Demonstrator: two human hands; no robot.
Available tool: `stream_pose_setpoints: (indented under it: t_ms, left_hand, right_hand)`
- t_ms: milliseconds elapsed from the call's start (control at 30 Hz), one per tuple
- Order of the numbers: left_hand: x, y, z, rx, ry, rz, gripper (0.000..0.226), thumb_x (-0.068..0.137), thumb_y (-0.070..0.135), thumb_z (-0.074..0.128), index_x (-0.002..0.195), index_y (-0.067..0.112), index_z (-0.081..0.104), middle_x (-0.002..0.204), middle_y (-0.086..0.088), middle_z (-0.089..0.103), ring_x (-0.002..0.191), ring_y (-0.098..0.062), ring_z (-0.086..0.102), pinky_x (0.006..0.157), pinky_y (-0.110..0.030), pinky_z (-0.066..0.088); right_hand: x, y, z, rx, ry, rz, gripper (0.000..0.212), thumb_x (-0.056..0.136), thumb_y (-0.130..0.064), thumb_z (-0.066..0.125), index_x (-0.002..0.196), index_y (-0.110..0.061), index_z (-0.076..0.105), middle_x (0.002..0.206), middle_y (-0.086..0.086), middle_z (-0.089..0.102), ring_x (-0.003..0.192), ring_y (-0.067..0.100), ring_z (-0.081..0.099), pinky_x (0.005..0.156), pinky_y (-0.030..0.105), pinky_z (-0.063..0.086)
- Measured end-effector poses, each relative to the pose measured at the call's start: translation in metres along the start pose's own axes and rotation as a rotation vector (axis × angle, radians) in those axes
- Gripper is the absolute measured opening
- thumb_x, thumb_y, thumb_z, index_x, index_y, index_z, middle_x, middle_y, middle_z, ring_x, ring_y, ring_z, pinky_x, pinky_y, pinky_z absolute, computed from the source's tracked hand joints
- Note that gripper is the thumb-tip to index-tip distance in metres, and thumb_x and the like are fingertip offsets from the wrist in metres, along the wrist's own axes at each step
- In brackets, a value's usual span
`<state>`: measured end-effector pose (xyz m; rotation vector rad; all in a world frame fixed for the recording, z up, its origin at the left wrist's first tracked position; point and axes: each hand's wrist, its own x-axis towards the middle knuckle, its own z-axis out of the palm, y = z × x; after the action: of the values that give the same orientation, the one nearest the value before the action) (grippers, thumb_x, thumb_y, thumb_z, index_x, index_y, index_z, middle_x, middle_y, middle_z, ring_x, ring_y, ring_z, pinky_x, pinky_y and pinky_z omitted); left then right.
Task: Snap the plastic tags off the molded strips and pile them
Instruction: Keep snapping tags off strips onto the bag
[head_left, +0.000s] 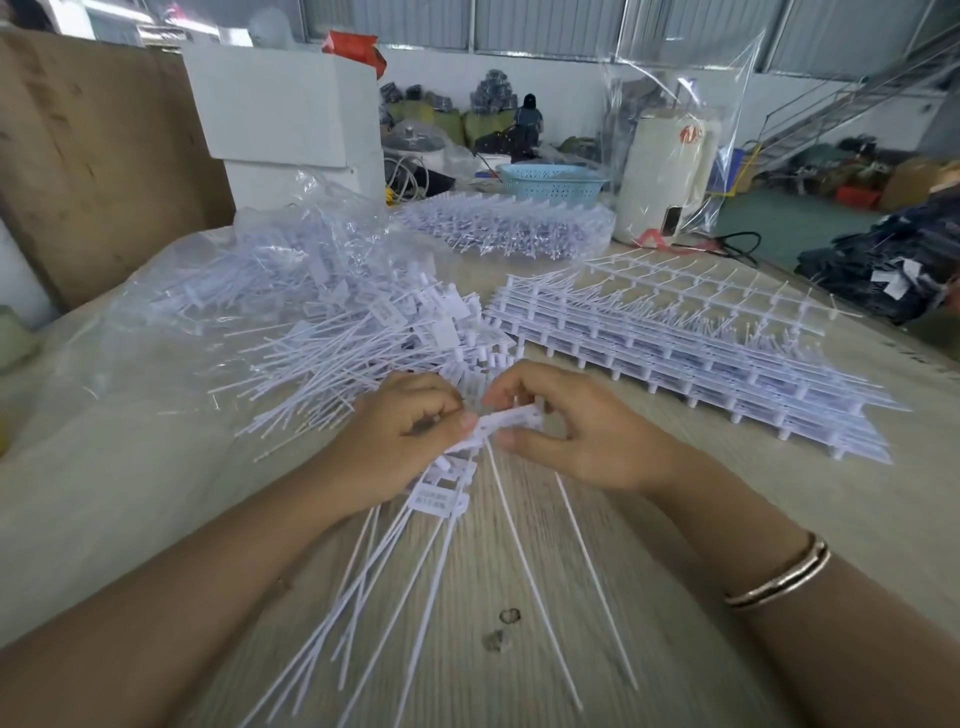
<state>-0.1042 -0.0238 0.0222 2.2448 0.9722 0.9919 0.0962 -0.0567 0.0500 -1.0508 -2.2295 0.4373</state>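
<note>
Near edge: tails of tags (415, 561) fan toward the viewer over the wooden tabletop (649, 597). Left hand (400, 441) grips a bunch of tags, fingers curled round the heads. Right hand (566, 431) pinches the strip (506, 423) between thumb and fingers, touching the left hand's bunch; bangles (779, 579) on that wrist. Beyond, left: loose pile (353, 332) of snapped tags on a clear bag (171, 291). Right: stack of strips (691, 353). Farther: bagged strips (509, 223), blue basket (553, 182), white box (291, 109).
</note>
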Motion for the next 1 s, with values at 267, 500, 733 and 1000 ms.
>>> stream_pose_setpoints:
  t_ms: [267, 500, 733, 1000]
  left_hand:
    - [0.001, -0.002, -0.006, 0.078, 0.031, 0.084, 0.026, 0.083, 0.046, 0.061, 0.068, 0.025, 0.057, 0.075, 0.007, 0.06, 0.084, -0.015, 0.052, 0.088, -0.051, 0.037]
    - [-0.001, 0.0, -0.009, 0.162, 0.022, 0.142, 0.036, 0.079, 0.054, 0.047, 0.071, 0.021, 0.06, 0.081, 0.006, 0.06, 0.088, -0.012, 0.052, 0.086, -0.046, 0.036]
    - [-0.002, 0.005, -0.011, 0.175, -0.012, 0.154, 0.02, 0.079, 0.054, 0.044, 0.071, 0.037, 0.05, 0.083, 0.012, 0.058, 0.091, -0.006, 0.051, 0.091, -0.049, 0.035]
    - [0.003, -0.004, -0.02, 0.307, 0.087, 0.107, 0.03, 0.072, 0.067, 0.041, 0.065, 0.041, 0.054, 0.079, 0.018, 0.059, 0.092, -0.007, 0.05, 0.086, -0.037, 0.022]
  right_hand:
    - [-0.001, 0.006, -0.002, -0.175, 0.03, 0.085, 0.021, 0.083, -0.031, 0.069, 0.101, -0.018, 0.07, 0.078, -0.003, 0.067, 0.069, 0.011, 0.059, 0.067, 0.034, 0.048]
    - [0.0, 0.006, 0.001, -0.007, -0.018, 0.125, 0.016, 0.091, -0.024, 0.059, 0.086, -0.014, 0.07, 0.068, -0.012, 0.062, 0.056, -0.001, 0.055, 0.058, 0.012, 0.037]
    - [-0.001, 0.01, -0.001, 0.206, -0.061, 0.216, 0.029, 0.096, -0.022, 0.049, 0.07, -0.023, 0.061, 0.063, -0.01, 0.061, 0.055, -0.001, 0.052, 0.057, 0.014, 0.041]
    - [-0.002, 0.03, -0.004, 0.108, 0.041, 0.311, 0.016, 0.078, -0.046, 0.065, 0.086, -0.032, 0.062, 0.074, -0.007, 0.057, 0.064, 0.004, 0.05, 0.065, 0.016, 0.041]
